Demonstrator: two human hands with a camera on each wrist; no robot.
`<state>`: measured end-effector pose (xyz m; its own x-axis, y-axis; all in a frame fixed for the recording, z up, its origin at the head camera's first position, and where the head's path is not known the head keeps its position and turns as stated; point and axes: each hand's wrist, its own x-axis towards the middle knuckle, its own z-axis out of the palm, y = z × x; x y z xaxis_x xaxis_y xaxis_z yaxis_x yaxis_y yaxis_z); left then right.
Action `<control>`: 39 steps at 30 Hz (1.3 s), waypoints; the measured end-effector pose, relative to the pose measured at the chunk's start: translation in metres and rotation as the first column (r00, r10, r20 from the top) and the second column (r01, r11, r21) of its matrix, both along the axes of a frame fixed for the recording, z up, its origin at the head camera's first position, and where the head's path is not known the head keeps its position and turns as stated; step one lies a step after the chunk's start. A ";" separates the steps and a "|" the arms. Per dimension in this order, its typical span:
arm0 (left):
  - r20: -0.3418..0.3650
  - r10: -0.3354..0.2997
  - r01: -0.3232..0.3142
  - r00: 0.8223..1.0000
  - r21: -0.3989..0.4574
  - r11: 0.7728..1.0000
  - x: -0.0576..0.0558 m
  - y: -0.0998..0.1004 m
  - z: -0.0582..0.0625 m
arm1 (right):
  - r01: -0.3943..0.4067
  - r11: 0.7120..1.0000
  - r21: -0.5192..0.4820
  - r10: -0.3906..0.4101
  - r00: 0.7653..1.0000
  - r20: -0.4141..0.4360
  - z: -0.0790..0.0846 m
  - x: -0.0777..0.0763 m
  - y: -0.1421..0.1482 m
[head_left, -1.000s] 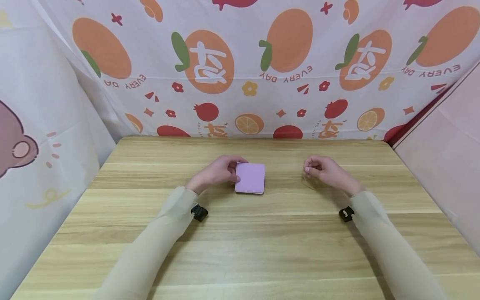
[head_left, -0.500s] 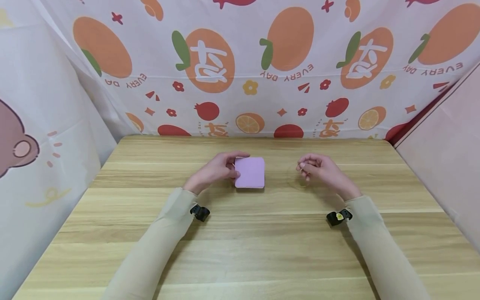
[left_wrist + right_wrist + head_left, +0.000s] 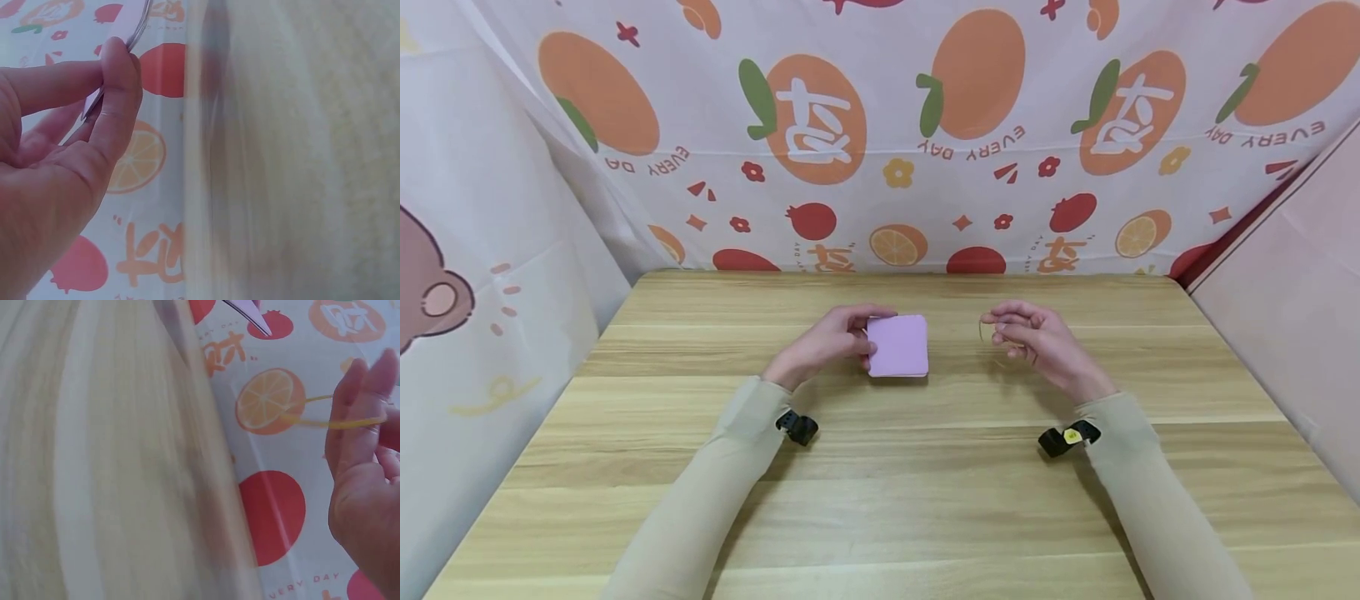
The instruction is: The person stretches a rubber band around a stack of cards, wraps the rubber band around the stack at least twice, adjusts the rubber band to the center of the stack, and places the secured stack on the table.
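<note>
A small stack of purple square cards [image 3: 898,346] with rounded corners is held up over the table by my left hand [image 3: 827,340]. The thumb lies over its left side and the fingers go behind. From the left wrist view the stack [image 3: 129,22] appears nearly edge-on, a few thin layers thick. To the right, apart from the cards, my right hand [image 3: 1047,343] has a thin yellow rubber band [image 3: 337,425] on its bent fingers. The band's loop sticks out toward the cards and shows only faintly in the head view.
Both hands are above a wooden table [image 3: 887,492], toward its far side. A fruit-print curtain [image 3: 895,100] hangs behind its back edge, with pale cloth [image 3: 512,183] on the left. Small black wrist cameras [image 3: 799,428] sit below both wrists.
My right hand has moved left, toward the cards, and its fingers have spread somewhat with the rubber band. The left hand has raised the cards slightly and still holds them.
</note>
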<state>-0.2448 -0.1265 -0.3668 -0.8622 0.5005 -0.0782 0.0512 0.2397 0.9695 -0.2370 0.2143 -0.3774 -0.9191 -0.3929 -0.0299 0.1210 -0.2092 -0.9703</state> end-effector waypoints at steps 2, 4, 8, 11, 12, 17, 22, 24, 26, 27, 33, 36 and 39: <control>0.015 0.002 -0.002 1.000 0.013 1.000 0.000 0.000 -0.001 | 0.014 1.000 -0.011 -0.014 1.000 0.008 -0.002 0.000 -0.002; 0.024 0.004 -0.004 1.000 0.021 1.000 0.000 0.001 -0.001 | 0.028 0.999 -0.016 -0.027 1.000 0.014 -0.003 0.000 -0.004; 0.031 0.012 -0.013 0.999 0.038 0.999 0.000 0.002 -0.001 | 0.050 0.999 -0.016 -0.050 0.999 0.019 -0.005 0.001 -0.008; 0.031 0.022 -0.023 0.999 0.049 0.999 0.000 0.003 -0.002 | 0.067 0.998 -0.003 -0.067 0.997 0.034 -0.006 0.001 -0.010; 0.030 0.023 -0.024 0.999 0.050 0.998 0.001 0.004 -0.002 | 0.076 0.997 0.007 -0.076 0.996 0.041 -0.006 0.001 -0.011; 0.028 0.035 -0.037 0.999 0.043 0.998 0.003 0.005 -0.002 | 0.081 0.996 0.029 -0.083 0.994 0.065 -0.009 0.002 -0.014; 0.038 0.050 -0.052 0.998 0.031 0.998 0.003 0.005 -0.002 | 0.063 0.995 0.075 -0.067 0.996 0.064 -0.010 0.003 -0.015; 0.041 0.052 -0.054 0.998 0.033 0.998 0.003 0.006 -0.002 | 0.053 0.995 0.086 -0.059 0.996 0.067 -0.008 0.003 -0.015; 0.046 0.050 -0.052 0.998 0.042 0.998 0.003 0.007 -0.002 | 0.046 0.995 0.093 -0.052 0.996 0.070 -0.007 0.004 -0.015; 0.049 0.048 -0.050 0.998 0.047 0.998 0.003 0.007 -0.002 | 0.037 0.995 0.096 -0.044 0.997 0.068 -0.006 0.004 -0.015; 0.059 0.027 -0.030 0.998 0.058 0.998 0.003 0.009 -0.003 | -0.038 0.993 0.115 0.035 0.999 0.026 -0.006 0.003 -0.013; 0.063 0.027 -0.030 0.998 0.054 0.998 0.003 0.009 -0.003 | -0.062 0.988 0.140 0.062 0.998 0.004 -0.007 0.003 -0.013; 0.063 0.038 -0.040 0.997 0.039 0.998 0.002 0.009 -0.004 | -0.067 0.972 0.226 0.078 0.996 -0.039 -0.008 0.002 -0.011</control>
